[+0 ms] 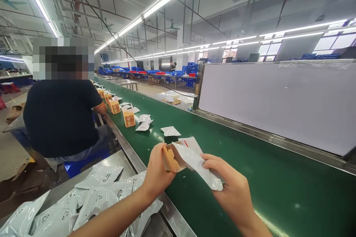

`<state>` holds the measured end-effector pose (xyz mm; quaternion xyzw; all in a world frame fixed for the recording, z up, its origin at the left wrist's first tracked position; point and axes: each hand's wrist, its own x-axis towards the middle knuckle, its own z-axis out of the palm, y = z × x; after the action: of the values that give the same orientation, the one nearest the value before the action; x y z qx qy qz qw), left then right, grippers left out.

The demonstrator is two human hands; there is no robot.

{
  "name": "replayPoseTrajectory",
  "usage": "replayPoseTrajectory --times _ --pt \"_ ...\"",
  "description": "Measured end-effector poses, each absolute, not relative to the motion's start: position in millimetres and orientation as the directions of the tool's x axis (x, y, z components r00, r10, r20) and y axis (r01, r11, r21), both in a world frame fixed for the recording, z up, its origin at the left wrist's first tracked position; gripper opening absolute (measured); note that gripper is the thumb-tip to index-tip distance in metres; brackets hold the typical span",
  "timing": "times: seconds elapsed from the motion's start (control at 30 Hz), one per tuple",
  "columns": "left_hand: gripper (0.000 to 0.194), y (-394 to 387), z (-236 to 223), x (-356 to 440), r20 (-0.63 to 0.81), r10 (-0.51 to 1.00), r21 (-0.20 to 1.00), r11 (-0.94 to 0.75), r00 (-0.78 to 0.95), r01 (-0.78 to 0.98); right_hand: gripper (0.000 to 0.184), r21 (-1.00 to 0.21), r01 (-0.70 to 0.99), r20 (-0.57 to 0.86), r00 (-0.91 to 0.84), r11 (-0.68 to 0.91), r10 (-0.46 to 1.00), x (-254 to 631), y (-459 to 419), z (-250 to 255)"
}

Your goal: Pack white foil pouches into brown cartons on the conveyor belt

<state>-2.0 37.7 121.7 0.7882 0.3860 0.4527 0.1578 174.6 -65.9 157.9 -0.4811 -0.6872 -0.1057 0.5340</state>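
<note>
My left hand (157, 174) is closed round a small orange cardboard box (170, 159) with its end flap open, held above the near edge of the green conveyor belt (250, 177). My right hand (232, 189) pinches a silver foil pouch (194, 164) whose far end sits in the mouth of the box. A second white piece with a red mark (190, 142) shows just behind the box; I cannot tell whether it is part of the box.
Several silver pouches (91, 196) lie heaped on the steel bench at the lower left. Orange boxes (128, 117) and loose pouches (170, 130) sit further up the belt. A person in a dark shirt (59, 116) sits at the left. A white panel (278, 100) lines the belt's right side.
</note>
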Motion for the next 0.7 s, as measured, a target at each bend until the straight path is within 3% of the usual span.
replayPoseTrajectory --times 0.1,0.17,0.23,0.3,0.37,0.43,0.5,0.57,0.63,0.7 --pt "0.059 29.0 118.2 1.4 0.710 0.629 0.471 -0.758 0.316 0.451 0.036 -0.059 0.908 0.852 -0.170 0.414 0.495 168.0 -65.0 153.1" --pt "0.060 24.1 114.9 5.2 0.770 0.512 0.336 -0.833 0.381 0.439 0.039 0.072 0.930 0.832 -0.256 0.361 0.492 162.6 -65.6 149.4" --pt "0.061 18.3 110.8 10.7 0.777 0.438 0.232 -0.867 0.451 0.442 0.039 0.132 0.942 0.801 -0.285 0.309 0.526 157.7 -68.2 145.2" --pt "0.063 12.0 106.6 17.1 0.743 0.447 0.220 -0.866 0.498 0.449 0.042 0.141 0.937 0.740 -0.315 0.320 0.595 155.9 -74.2 143.6" --pt "0.064 5.6 102.9 24.1 0.707 0.477 0.258 -0.862 0.523 0.437 0.049 0.051 0.907 0.616 -0.359 0.419 0.701 158.9 -83.4 146.7" --pt "0.064 -0.8 100.1 32.1 0.664 0.520 0.320 -0.847 0.538 0.424 0.057 -0.174 0.860 0.421 -0.376 0.480 0.825 165.9 -92.4 152.4" --pt "0.060 -7.7 98.1 42.1 0.610 0.573 0.375 -0.817 0.548 0.437 0.056 -0.445 0.803 0.216 -0.334 0.397 0.918 174.5 -97.5 154.5" --pt "0.057 -15.1 96.7 54.0 0.539 0.612 0.405 -0.790 0.579 0.460 0.044 -0.628 0.732 0.098 -0.262 0.263 0.960 183.7 -98.5 148.7" --pt "0.058 -22.2 96.4 66.0 0.470 0.628 0.408 -0.778 0.620 0.478 0.038 -0.683 0.712 0.107 -0.120 0.161 0.987 195.3 -99.8 137.4" --pt "0.067 -27.9 98.7 75.2 0.423 0.596 0.422 -0.796 0.683 0.433 0.040 -0.665 0.741 0.174 0.030 0.094 0.984 212.6 -106.9 126.5"
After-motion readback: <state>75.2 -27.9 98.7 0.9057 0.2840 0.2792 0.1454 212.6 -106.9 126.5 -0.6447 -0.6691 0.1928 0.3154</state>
